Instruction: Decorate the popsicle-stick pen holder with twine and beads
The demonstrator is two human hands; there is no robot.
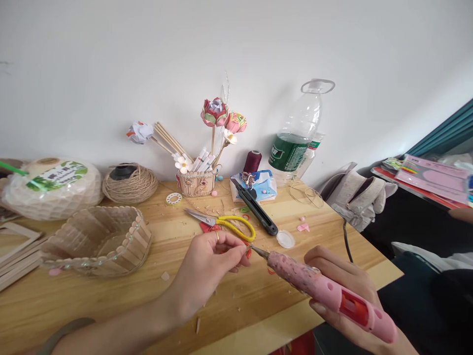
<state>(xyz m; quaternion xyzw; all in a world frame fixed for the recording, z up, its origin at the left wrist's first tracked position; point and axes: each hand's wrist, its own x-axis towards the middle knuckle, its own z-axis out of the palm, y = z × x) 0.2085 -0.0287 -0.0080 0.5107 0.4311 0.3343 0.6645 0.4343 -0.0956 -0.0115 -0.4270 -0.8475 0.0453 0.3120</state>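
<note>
Right hand (353,282): I have the pink glue gun (306,278) wrapped in my grip, its nozzle aimed left at my other fingertips. Left hand (207,264): thumb and forefinger pinched together beside a red bit (249,253); whether I hold it, I can't tell. Gun body slants across the table's (225,315) front edge, rear end out past the wood. Far side is tight: yellow-handled scissors (218,221) just beyond my knuckles, black cutter (254,206) next, white lid (286,239) near the nozzle. Leftward, chip-strewn wood gives room before the stick basket (125,256).
</note>
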